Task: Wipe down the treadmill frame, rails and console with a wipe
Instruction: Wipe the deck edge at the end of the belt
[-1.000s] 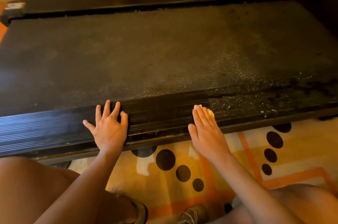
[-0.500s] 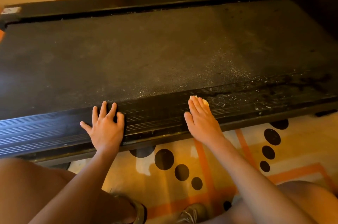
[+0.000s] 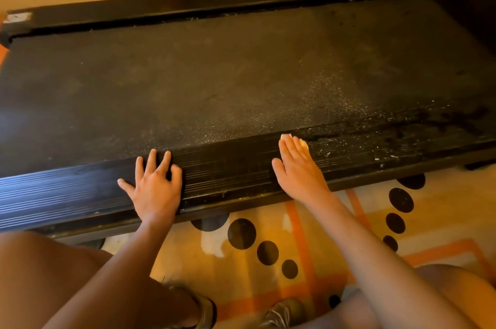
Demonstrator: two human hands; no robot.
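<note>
Dusty treadmill belt [image 3: 214, 81] across the upper frame, ribbed side rail [image 3: 228, 170] below it, patterned floor [image 3: 335, 234] lower right, left hand [image 3: 154, 189] flat on the rail at centre-left, fingers spread, right hand [image 3: 298, 167] at centre-right, straight fingers pressing a pale wipe [image 3: 303, 143] onto the rail

Bare forearms [image 3: 375, 256] and knees [image 3: 40, 269], grey laced sneaker [image 3: 281, 311], dark-rimmed shoe [image 3: 208, 310]

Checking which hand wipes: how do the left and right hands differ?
Left hand: fingers spread, nothing showing beneath. Right hand: fingers together, pressing a wipe flat. Right hand lies beside white specks; left hand on a cleaner stretch. Both rest on the near side rail.
</note>
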